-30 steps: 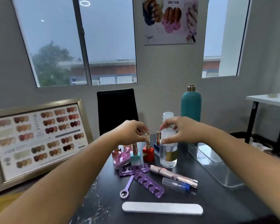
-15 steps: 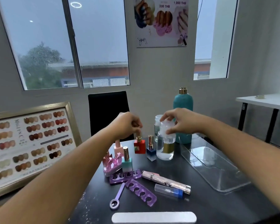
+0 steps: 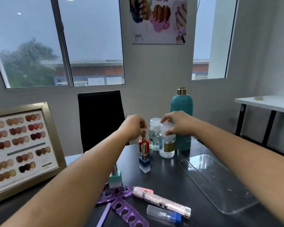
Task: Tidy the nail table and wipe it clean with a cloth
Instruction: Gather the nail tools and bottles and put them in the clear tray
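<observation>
The left hand (image 3: 134, 126) pinches the gold cap of the red polish (image 3: 144, 143) at the far end of the glossy dark table (image 3: 170, 181); a slip could topple the blue polish (image 3: 144, 163) just in front. The right hand (image 3: 177, 123) grips the clear bottle (image 3: 167, 145) by its frosted lid, smooth plastic beside the tray (image 3: 220, 185).

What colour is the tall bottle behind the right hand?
Teal, with a gold cap: the tall bottle, clearest in the head view, behind the right hand.
</observation>
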Available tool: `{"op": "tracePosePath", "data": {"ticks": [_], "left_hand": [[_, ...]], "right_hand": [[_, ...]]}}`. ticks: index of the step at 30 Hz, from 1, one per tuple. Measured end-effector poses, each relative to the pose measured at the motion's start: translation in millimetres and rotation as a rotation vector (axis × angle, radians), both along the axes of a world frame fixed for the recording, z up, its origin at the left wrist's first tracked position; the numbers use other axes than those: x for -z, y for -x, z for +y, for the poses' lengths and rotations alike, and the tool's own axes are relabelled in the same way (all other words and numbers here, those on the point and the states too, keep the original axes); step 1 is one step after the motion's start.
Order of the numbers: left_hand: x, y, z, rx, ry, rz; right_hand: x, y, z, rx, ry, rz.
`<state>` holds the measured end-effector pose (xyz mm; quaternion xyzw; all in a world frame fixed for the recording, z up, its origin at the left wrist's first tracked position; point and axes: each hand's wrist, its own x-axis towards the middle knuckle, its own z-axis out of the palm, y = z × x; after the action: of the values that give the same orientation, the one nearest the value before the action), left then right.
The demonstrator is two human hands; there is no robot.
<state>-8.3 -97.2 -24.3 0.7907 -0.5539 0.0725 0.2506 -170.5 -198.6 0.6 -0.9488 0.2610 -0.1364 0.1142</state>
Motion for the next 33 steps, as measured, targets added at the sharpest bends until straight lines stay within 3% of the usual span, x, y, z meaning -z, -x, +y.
{"op": "tracePosePath", "data": {"ticks": [11, 15, 18, 23, 28, 33], "left_hand": [[1.5, -2.7, -4.8, -0.013, -0.100, 0.002], [-14.7, -6.0, 19.9, -0.006, -0.062, -0.014], [-28.6, -15.9, 50.8, -0.010, -0.017, 0.033], [-33.5, -33.2, 100.0, -0.041, -0.086, 0.052], [-11.4, -41.4, 124.9, -0.074, -0.237, 0.054], [9.0, -43.0, 126.8, -0.072, -0.120, 0.039]], "right_hand": [[8.1, -5.5, 1.8, 0.050, 0.156, 0.022], [-2.3, 2.5, 11.3, 0.034, 0.266, -0.108], [-12.1, 1.0, 28.8, -0.075, 0.216, -0.170], [-14.6, -11.2, 64.5, -0.218, 0.062, -0.083], [4.2, -20.8, 82.6, -0.133, 0.132, 0.083], [20.4, -28.0, 86.6, -0.130, 0.115, 0.084]]}}
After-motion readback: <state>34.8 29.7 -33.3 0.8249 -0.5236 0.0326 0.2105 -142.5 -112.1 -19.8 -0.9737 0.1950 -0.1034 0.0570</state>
